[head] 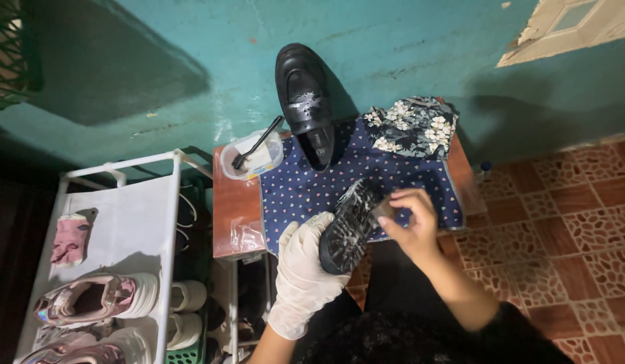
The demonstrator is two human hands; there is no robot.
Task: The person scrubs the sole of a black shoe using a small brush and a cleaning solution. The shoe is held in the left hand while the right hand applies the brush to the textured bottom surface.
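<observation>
- A black shoe (349, 226) is held sole-up over the near edge of the blue cloth (292, 192); the gloved left hand (309, 263) is clenched on it
- The right hand (410, 219) pinches a small pad (382, 212) against the sole
- A second shoe (305, 101) stands at the cloth's far edge; a tub (253, 156) sits left of the cloth on the desk (235, 209)

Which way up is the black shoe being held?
Sole up. The black shoe is turned over, its treaded sole facing the camera, gripped by the gloved left hand while the bare right hand touches its heel.

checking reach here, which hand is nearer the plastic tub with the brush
Left. The gloved left hand holds the shoe just below and right of the tub; the bare right hand is farther right, at the shoe's sole.
</observation>
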